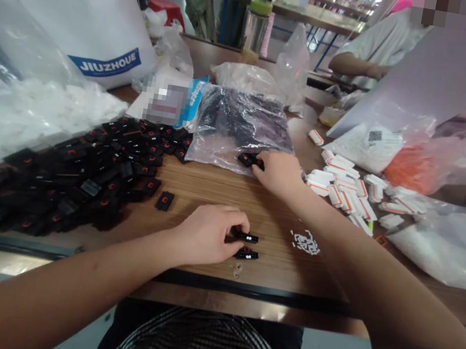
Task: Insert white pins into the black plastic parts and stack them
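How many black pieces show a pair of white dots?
2. The upper black piece is at the left hand; the lower black piece is just nearer the table edge. Others may be hidden in the black pile.

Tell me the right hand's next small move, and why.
Probably release the black piece onto the clear bag: the right hand holds it at the bag's near edge, and dark contents show through the plastic.
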A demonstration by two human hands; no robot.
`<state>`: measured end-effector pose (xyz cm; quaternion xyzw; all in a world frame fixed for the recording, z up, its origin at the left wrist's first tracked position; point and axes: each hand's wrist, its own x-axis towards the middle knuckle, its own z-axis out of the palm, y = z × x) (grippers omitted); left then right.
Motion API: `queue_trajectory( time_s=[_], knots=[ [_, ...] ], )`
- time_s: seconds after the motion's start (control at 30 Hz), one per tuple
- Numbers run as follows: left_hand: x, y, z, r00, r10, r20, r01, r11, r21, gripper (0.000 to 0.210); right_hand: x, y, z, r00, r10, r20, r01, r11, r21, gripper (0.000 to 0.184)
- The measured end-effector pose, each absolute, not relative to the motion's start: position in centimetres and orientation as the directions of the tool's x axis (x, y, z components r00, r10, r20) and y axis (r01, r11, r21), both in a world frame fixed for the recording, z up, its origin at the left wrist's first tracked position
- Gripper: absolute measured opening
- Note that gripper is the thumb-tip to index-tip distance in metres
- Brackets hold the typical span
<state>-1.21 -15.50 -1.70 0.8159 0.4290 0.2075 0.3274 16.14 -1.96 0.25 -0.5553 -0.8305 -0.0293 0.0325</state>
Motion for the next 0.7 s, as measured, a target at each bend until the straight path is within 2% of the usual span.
queue_trajectory(
  time_s=[0.1, 0.17, 0.23, 0.33, 0.43, 0.53, 0.7],
  knots=[
    [-2.0, -15.2, -1.3, 0.592, 0.803, 0.068, 0.485, -0.423, 0.766, 0.022, 16.0, -2.7, 0.5, -0.373, 0.925, 0.071, 0.927, 0.374, -0.004, 0.030],
    [-2.5, -14.7, -1.3, 0.604, 0.796, 0.043, 0.437, -0.376, 0.817, 0.026, 16.5, -3.7, 0.8, -0.392, 0.919, 0.038, 0.917, 0.393, -0.062, 0.027],
    [-2.8, -14.1, -1.6, 0.547, 0.836, 0.038, 0.438, -0.324, 0.839, 0.025, 17.3, -4.9, 1.1, -0.454, 0.891, -0.008, 0.876, 0.444, -0.188, 0.023],
    [-2.7, -13.3, -2.3, 0.397, 0.907, 0.143, 0.506, -0.346, 0.790, 0.024, 18.4, -6.8, 0.9, -0.555, 0.831, -0.036, 0.750, 0.481, -0.455, 0.017],
    [-2.1, -12.9, -2.8, 0.408, 0.892, 0.195, 0.540, -0.408, 0.736, 0.028, 19.1, -8.1, 0.1, -0.606, 0.792, -0.070, 0.633, 0.427, -0.645, 0.020],
    [-1.5, -13.1, -2.9, 0.443, 0.879, 0.178, 0.556, -0.425, 0.715, 0.020, 19.0, -8.8, -0.6, -0.613, 0.776, -0.150, 0.615, 0.350, -0.707, 0.028],
    [-1.2, -13.4, -3.2, 0.449, 0.885, 0.121, 0.580, -0.392, 0.714, 0.015, 19.4, -9.6, -0.1, -0.573, 0.809, -0.131, 0.588, 0.294, -0.754, 0.020]
  ],
)
